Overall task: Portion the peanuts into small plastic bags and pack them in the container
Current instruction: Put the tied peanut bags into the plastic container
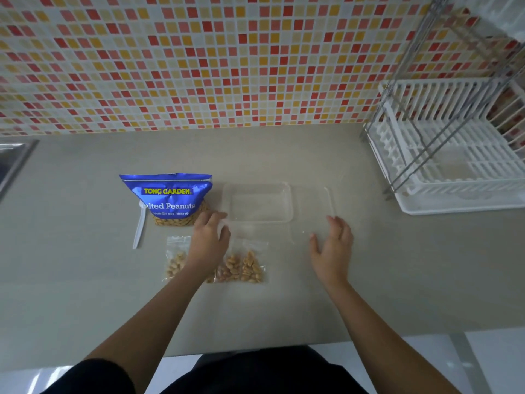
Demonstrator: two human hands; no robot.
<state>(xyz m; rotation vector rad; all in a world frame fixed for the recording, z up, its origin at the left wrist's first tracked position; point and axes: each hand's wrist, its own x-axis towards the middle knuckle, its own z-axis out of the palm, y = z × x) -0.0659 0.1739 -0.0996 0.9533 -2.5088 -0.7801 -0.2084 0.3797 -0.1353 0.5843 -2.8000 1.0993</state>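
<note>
The left hand (210, 237), fingers relaxed, touches the container's (258, 204) near-left corner. The right hand (332, 245), fingers spread, hovers right of it.

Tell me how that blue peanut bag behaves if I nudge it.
The blue peanut bag stands upright, so a high push would probably tip it. Peanuts visible at its bottom likely weigh it low. Its creased film probably flexes.

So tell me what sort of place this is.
Most likely a home kitchen: a mosaic tile backsplash behind the counter, a white dish rack at the right, and what looks like a steel sink edge at the left.
</note>
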